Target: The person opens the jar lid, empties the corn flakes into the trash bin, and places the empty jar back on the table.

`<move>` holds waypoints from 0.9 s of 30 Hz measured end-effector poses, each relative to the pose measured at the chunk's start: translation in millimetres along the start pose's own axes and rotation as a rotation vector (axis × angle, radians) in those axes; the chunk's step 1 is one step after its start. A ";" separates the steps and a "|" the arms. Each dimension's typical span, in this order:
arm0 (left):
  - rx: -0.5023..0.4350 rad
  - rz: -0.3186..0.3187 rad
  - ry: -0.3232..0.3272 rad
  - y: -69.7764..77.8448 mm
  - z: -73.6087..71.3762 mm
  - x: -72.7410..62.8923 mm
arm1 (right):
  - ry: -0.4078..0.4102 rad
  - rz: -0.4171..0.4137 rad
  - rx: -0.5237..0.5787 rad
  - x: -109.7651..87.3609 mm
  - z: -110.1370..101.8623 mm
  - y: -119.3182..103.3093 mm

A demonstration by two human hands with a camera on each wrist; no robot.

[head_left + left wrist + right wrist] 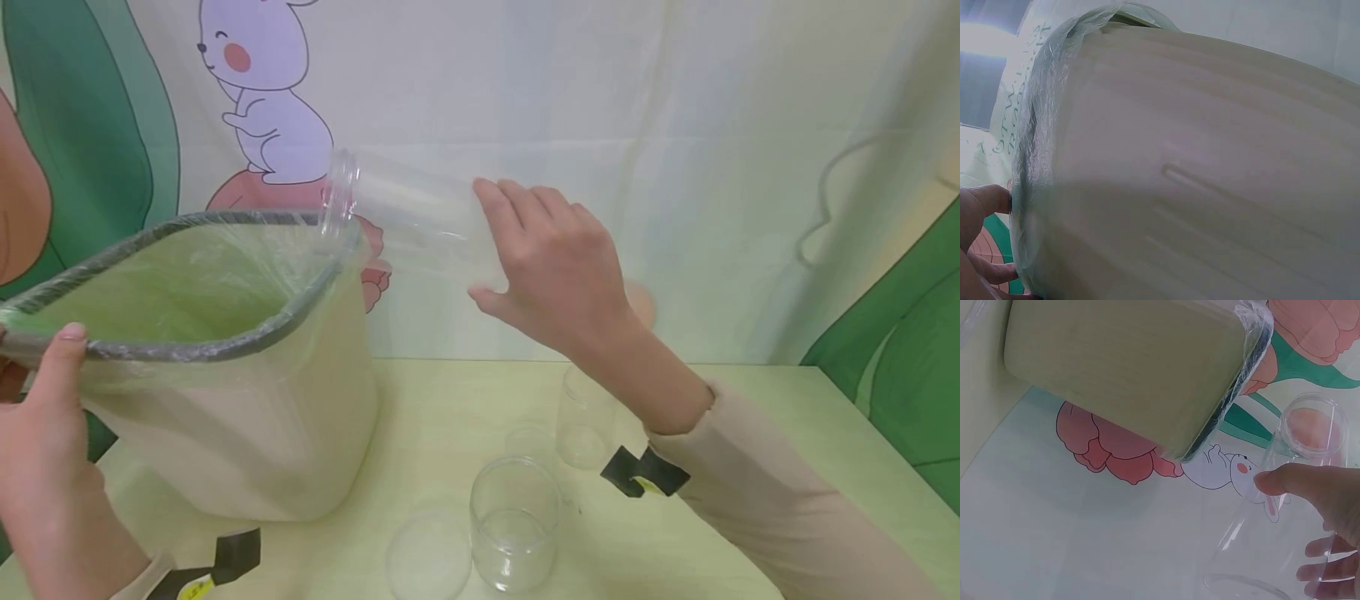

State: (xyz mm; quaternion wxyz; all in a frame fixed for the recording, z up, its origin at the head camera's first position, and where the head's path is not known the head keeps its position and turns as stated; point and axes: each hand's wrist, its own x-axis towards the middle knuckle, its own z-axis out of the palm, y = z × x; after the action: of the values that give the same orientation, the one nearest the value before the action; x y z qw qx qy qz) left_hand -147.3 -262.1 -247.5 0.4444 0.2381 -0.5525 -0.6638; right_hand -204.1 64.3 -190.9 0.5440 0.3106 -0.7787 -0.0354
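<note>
My right hand point(562, 267) grips a clear jar point(412, 212) near its base, fingers over the top and thumb below. The jar lies almost on its side, its threaded mouth at the back right rim of a beige waste bin point(262, 442). In the right wrist view the jar point(1241, 544) shows see-through walls. A thin clear liner point(292, 250) is folded over the bin's grey rim point(217, 348). At the front left corner my left hand point(45, 450) holds that rim, thumb on the outside and fingers mostly hidden behind. The bin tilts, its opening facing up.
A clear jar point(515, 533) stands on the pale table point(442, 400) at the front, beside a round clear lid point(427, 558). Another clear jar point(585, 425) stands farther back, partly behind the right forearm. A printed cloth with a rabbit point(277, 125) hangs behind the table.
</note>
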 end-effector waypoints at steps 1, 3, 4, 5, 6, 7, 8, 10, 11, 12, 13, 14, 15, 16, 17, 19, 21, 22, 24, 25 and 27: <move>-0.006 0.002 -0.001 0.1 0.0 0.0 | 0.005 0.000 0.005 -1.4 -0.8 0.5; -0.022 0.010 -0.005 0.1 0.0 0.2 | 0.012 -0.001 0.018 -4.2 -2.8 1.3; -0.029 0.012 -0.006 0.2 0.0 0.3 | 0.013 0.001 0.027 -5.4 -4.0 1.7; -0.030 0.017 -0.008 0.2 0.0 0.2 | 0.013 0.003 0.035 -6.5 -5.2 2.1; -0.025 0.020 -0.008 0.3 0.0 0.1 | 0.012 0.007 0.045 -7.6 -6.4 2.6; -0.027 0.020 -0.009 0.4 0.0 0.1 | 0.012 0.012 0.054 -8.7 -7.6 3.2; -0.024 0.014 -0.008 0.7 -0.1 0.0 | 0.012 0.016 0.063 -9.8 -8.8 3.7; -0.020 -0.001 -0.006 1.1 -0.2 0.1 | 0.014 0.024 0.077 -11.8 -11.2 4.8; -0.016 -0.006 -0.005 1.0 -0.4 0.3 | 0.015 0.027 0.082 -12.9 -12.3 5.4; -0.015 -0.012 -0.004 1.0 -0.4 0.7 | 0.016 0.030 0.090 -13.8 -13.5 5.8; -0.011 -0.014 -0.004 0.6 -0.7 1.2 | 0.017 0.031 0.093 -14.7 -14.5 6.2; -0.004 -0.016 -0.004 0.1 -0.9 1.7 | 0.016 0.032 0.098 -15.7 -15.6 6.7; -0.006 -0.017 -0.002 -0.5 -1.2 2.7 | 0.016 0.032 0.102 -16.8 -16.6 7.2; -0.004 -0.018 -0.001 -1.1 -1.5 3.8 | 0.016 0.032 0.108 -18.0 -17.5 7.6; -0.002 -0.019 0.001 -1.8 -1.7 4.9 | 0.015 0.032 0.112 -19.3 -18.3 8.0; -0.007 -0.020 0.003 -3.2 -2.3 7.2 | 0.016 0.037 0.121 -22.3 -19.8 8.6; -0.008 -0.018 0.006 -4.5 -2.6 9.4 | 0.018 0.045 0.132 -25.6 -21.3 9.2; -0.007 -0.014 0.006 -5.1 -2.7 10.1 | 0.019 0.049 0.137 -27.3 -22.0 9.5; -0.027 -0.013 0.004 -5.8 -2.9 11.1 | 0.019 0.057 0.143 -30.6 -23.3 10.3; -0.037 -0.014 0.003 -5.9 -2.9 11.4 | 0.021 0.060 0.145 -32.2 -23.9 10.7; -0.069 -0.018 0.003 -5.6 -2.6 11.9 | 0.022 0.064 0.150 -35.3 -24.9 11.7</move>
State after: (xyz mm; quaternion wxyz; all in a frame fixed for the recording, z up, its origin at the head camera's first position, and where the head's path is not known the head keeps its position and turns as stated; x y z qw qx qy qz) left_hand -152.8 -273.6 -251.5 0.4472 0.2288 -0.5265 -0.6859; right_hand -180.0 99.2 -205.3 0.5288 0.3258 -0.7825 0.0437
